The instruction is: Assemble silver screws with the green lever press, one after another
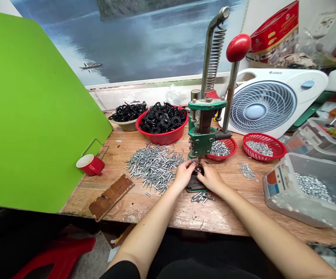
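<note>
A green hand press (204, 141) with a red-knobbed lever (232, 81) stands upright on the wooden table. Both hands are at its base, under the ram. My left hand (184, 173) has its fingers closed at the left of the working spot; my right hand (210, 176) pinches from the right. Between them shows a small metal part (198, 169), too small to name, and it is unclear which fingers hold it. A few metal eye bolts (203, 197) lie just in front of the press base. Left of my left hand spreads a large heap of metal screw-like pieces (155, 164).
Behind the heap sits a red bowl of black rings (162, 135). Red baskets (264, 157) of metal pieces and a white fan (272, 102) stand right of the press. A clear plastic bin (284, 209) occupies the right edge. Leftward are a wooden board (111, 197) and red mug (94, 166).
</note>
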`<action>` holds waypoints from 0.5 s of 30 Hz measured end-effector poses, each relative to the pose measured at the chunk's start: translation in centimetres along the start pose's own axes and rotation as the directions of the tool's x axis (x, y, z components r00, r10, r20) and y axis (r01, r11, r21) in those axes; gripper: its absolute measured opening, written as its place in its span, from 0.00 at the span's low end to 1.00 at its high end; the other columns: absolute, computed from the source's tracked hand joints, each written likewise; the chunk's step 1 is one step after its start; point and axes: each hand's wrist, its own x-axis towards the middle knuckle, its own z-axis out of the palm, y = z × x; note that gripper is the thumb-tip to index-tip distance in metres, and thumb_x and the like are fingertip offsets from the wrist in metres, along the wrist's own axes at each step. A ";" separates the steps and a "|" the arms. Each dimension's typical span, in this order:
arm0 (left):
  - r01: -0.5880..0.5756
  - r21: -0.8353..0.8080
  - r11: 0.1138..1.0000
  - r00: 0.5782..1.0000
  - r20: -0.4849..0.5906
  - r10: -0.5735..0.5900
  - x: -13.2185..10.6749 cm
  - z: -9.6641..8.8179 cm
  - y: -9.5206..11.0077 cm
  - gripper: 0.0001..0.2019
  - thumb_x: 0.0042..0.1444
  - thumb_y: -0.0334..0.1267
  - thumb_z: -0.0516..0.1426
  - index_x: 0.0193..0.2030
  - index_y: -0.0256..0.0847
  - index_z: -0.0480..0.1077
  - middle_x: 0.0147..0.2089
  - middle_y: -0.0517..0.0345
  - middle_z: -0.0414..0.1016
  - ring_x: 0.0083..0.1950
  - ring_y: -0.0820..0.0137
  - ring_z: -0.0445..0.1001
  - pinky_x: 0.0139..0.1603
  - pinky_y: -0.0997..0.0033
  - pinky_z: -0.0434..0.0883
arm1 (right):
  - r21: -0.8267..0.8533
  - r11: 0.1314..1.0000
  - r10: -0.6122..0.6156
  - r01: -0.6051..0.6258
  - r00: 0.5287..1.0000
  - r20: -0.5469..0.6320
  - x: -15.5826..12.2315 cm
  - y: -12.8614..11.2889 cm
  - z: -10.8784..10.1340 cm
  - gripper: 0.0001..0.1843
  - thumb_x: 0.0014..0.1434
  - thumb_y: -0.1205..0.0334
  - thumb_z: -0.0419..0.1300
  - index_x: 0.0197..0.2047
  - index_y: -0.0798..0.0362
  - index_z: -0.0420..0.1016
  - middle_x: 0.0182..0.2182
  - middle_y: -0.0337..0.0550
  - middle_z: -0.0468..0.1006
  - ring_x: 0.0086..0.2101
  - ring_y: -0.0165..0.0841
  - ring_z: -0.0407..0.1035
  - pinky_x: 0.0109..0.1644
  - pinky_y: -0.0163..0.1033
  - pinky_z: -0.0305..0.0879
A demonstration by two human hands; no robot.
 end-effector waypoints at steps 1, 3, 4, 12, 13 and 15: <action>0.003 -0.002 1.000 1.000 -0.010 -0.003 -0.1 0.0 0.0 0.14 0.53 0.40 0.54 0.43 0.36 0.72 0.40 0.52 0.76 0.38 0.69 0.71 0.43 0.69 0.66 | 0.002 1.000 0.001 -0.001 1.000 0.004 0.0 0.1 -0.1 0.23 0.52 0.63 0.51 0.53 0.56 0.58 0.45 0.48 0.69 0.45 0.36 0.64 0.50 0.38 0.58; 0.012 -0.006 1.000 1.000 -0.013 -0.012 -0.2 -0.1 0.1 0.14 0.52 0.39 0.54 0.43 0.36 0.72 0.39 0.53 0.76 0.39 0.68 0.72 0.44 0.69 0.66 | 0.014 1.000 -0.009 0.009 1.000 0.015 0.0 0.3 -0.2 0.23 0.52 0.64 0.51 0.53 0.56 0.58 0.45 0.48 0.69 0.45 0.36 0.63 0.49 0.39 0.59; 0.015 -0.007 1.000 1.000 -0.005 -0.015 -0.2 -0.1 0.2 0.13 0.52 0.39 0.54 0.42 0.37 0.73 0.38 0.53 0.76 0.39 0.68 0.72 0.44 0.69 0.66 | 0.024 0.999 -0.022 0.022 1.000 0.022 0.0 0.3 -0.3 0.24 0.52 0.64 0.51 0.53 0.56 0.58 0.45 0.48 0.69 0.45 0.36 0.63 0.49 0.38 0.59; 0.056 -0.061 0.997 0.998 -0.008 -0.056 -0.1 0.3 0.4 0.11 0.51 0.39 0.56 0.40 0.37 0.74 0.37 0.54 0.76 0.36 0.70 0.71 0.39 0.73 0.66 | 0.031 0.996 -0.083 0.081 0.995 0.046 0.3 0.4 -0.9 0.25 0.53 0.65 0.51 0.54 0.56 0.58 0.45 0.49 0.69 0.44 0.36 0.64 0.48 0.39 0.59; 0.082 -0.083 0.993 0.996 -0.014 -0.083 0.0 0.3 0.4 0.11 0.50 0.39 0.56 0.39 0.37 0.74 0.37 0.54 0.76 0.35 0.71 0.70 0.36 0.75 0.65 | 0.026 0.996 -0.089 0.088 0.995 0.048 0.3 0.5 -1.0 0.25 0.52 0.65 0.52 0.55 0.56 0.57 0.45 0.49 0.69 0.44 0.36 0.64 0.48 0.40 0.59; 0.168 -0.179 0.969 0.985 -0.015 -0.173 0.0 0.3 0.4 0.13 0.50 0.40 0.57 0.40 0.36 0.73 0.36 0.54 0.76 0.30 0.74 0.69 0.31 0.78 0.64 | 0.030 0.995 -0.094 0.092 0.994 0.049 0.2 0.5 -1.0 0.26 0.52 0.65 0.52 0.55 0.56 0.56 0.45 0.49 0.69 0.45 0.36 0.64 0.49 0.40 0.59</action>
